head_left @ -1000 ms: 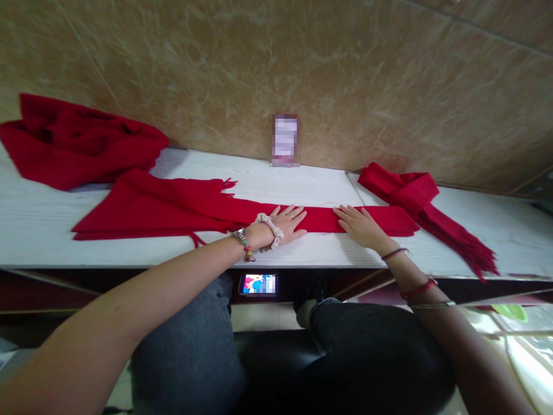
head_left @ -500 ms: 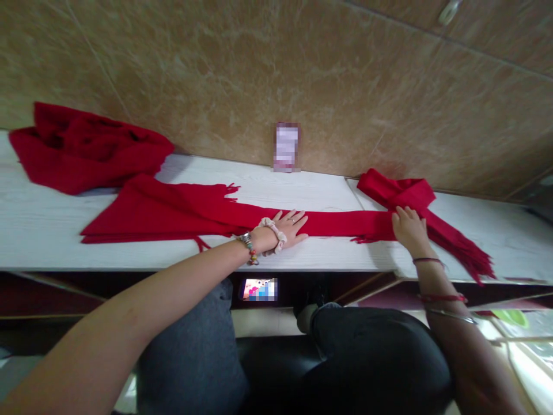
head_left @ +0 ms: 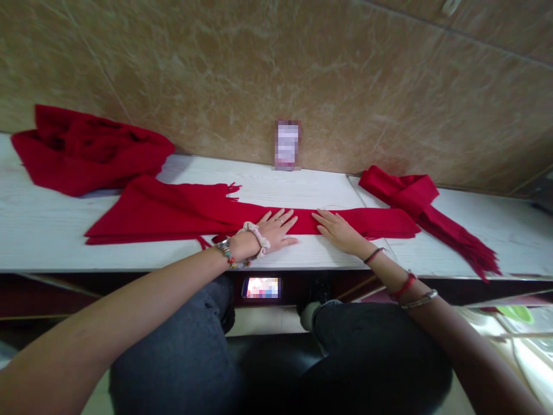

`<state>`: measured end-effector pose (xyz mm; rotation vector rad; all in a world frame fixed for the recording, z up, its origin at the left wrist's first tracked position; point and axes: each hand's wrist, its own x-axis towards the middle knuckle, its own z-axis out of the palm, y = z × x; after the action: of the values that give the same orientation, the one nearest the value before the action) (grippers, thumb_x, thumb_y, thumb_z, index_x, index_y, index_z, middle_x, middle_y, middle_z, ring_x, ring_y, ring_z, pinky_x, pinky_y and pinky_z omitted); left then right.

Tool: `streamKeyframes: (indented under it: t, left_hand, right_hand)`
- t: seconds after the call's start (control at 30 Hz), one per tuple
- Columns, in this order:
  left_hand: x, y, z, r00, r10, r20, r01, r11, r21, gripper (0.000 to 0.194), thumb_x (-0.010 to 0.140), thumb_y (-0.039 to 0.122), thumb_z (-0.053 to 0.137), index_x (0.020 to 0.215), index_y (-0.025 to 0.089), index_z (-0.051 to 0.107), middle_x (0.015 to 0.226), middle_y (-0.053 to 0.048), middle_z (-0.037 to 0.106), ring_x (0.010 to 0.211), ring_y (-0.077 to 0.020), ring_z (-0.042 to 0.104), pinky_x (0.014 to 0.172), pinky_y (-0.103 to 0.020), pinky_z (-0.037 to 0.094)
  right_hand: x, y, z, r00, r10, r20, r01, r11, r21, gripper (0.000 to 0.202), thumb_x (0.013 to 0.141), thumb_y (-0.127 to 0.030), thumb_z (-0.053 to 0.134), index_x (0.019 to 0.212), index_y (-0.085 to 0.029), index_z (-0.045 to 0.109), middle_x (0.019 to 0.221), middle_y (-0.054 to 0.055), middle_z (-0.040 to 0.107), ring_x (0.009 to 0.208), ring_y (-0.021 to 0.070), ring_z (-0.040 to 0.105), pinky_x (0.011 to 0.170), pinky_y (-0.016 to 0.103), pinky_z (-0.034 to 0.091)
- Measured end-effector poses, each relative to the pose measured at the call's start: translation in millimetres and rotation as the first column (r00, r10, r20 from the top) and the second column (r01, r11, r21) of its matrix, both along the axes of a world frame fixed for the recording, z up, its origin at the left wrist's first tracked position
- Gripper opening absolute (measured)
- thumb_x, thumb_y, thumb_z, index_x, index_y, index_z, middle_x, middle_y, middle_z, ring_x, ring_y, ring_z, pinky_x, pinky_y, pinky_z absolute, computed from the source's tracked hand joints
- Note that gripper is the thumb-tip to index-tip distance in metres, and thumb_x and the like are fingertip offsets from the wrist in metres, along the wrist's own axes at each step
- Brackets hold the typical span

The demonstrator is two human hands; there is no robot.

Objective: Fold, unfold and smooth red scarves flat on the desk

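A long red scarf [head_left: 173,210] lies along the white counter, folded to a narrow strip toward the right and wider at the left, with a little fringe showing. My left hand [head_left: 272,230] rests flat on its middle, fingers spread. Just right of it, my right hand [head_left: 337,230] lies on the same strip with its fingers stretched out, pointing left. Neither hand grips the cloth. Beyond the strip's right end is a second red scarf [head_left: 408,199], folded over itself in a loop, its fringed end hanging toward the counter's front edge.
At the far left a crumpled heap of red cloth [head_left: 86,153] sits against the brown marbled wall [head_left: 242,75]. A phone [head_left: 287,145] leans on that wall at the back of the white counter [head_left: 302,253]. Another phone [head_left: 261,287] with a lit screen lies below the front edge.
My right hand has moved left from the strip's right end to near its middle. My left hand has slid slightly left. The strip's right end is uncovered now.
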<state>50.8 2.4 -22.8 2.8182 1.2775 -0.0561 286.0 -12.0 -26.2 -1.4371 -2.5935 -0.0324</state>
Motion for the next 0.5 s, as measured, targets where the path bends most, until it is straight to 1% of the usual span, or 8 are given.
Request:
streamKeyframes:
  t: [0.13, 0.23, 0.3, 0.4, 0.5]
  left_hand:
    - [-15.5, -5.3, 6.1, 0.999, -0.026, -0.02, 0.026, 1.0, -0.004, 0.067, 0.089, 0.058, 0.026, 0.143, 0.018, 0.022, 0.149, -0.01, 0.019, 0.138, -0.0241, 0.013, 0.109, -0.043, 0.014]
    - [-26.6, -7.6, 14.5, 0.998, 0.016, -0.06, -0.014, 0.999, 0.034, 0.06, 0.091, 0.052, 0.03, 0.141, 0.018, 0.028, 0.148, -0.01, 0.022, 0.137, -0.0241, 0.017, 0.109, -0.043, 0.016]
    - [-35.2, -7.7, 20.2, 0.996, 0.047, -0.079, -0.042, 0.997, 0.069, 0.055, 0.092, 0.046, 0.033, 0.139, 0.018, 0.033, 0.148, -0.01, 0.024, 0.136, -0.0244, 0.02, 0.108, -0.042, 0.019]
    - [-50.4, -5.9, 25.2, 0.993, 0.074, -0.088, -0.066, 0.994, 0.092, 0.052, 0.091, 0.041, 0.036, 0.137, 0.016, 0.036, 0.148, -0.011, 0.024, 0.135, -0.0247, 0.022, 0.107, -0.038, 0.025]
    - [-64.6, -3.9, 25.6, 0.991, 0.105, -0.087, -0.098, 0.992, 0.081, 0.051, 0.091, 0.041, 0.037, 0.136, 0.016, 0.038, 0.147, -0.01, 0.025, 0.135, -0.0239, 0.024, 0.107, -0.036, 0.025]
  right_hand:
    - [3.4, 6.1, 2.5, 0.999, -0.027, -0.025, 0.027, 1.0, -0.002, 0.049, 0.094, -0.034, 0.023, 0.135, -0.015, 0.04, 0.14, 0.017, 0.039, 0.132, 0.0251, 0.032, 0.102, 0.05, 0.033]
    - [-8.0, 10.3, 7.6, 1.0, -0.017, -0.024, 0.018, 1.0, 0.02, 0.049, 0.094, -0.035, 0.025, 0.135, -0.013, 0.04, 0.14, 0.017, 0.038, 0.132, 0.0267, 0.031, 0.103, 0.051, 0.032]
    - [-19.9, 12.8, 10.9, 0.999, 0.046, -0.001, -0.046, 0.999, 0.014, 0.048, 0.093, -0.035, 0.027, 0.134, -0.012, 0.042, 0.14, 0.018, 0.038, 0.131, 0.0269, 0.033, 0.103, 0.05, 0.032]
    - [-39.4, 16.3, 15.1, 0.983, 0.18, 0.044, -0.18, 0.984, -0.004, 0.045, 0.093, -0.035, 0.031, 0.131, -0.015, 0.045, 0.138, 0.016, 0.042, 0.128, 0.026, 0.037, 0.102, 0.049, 0.034]
    - [-58.3, 18.3, 18.3, 0.969, 0.239, 0.057, -0.24, 0.971, 0.007, 0.045, 0.093, -0.036, 0.034, 0.131, -0.015, 0.045, 0.137, 0.015, 0.043, 0.128, 0.0264, 0.038, 0.103, 0.05, 0.033]
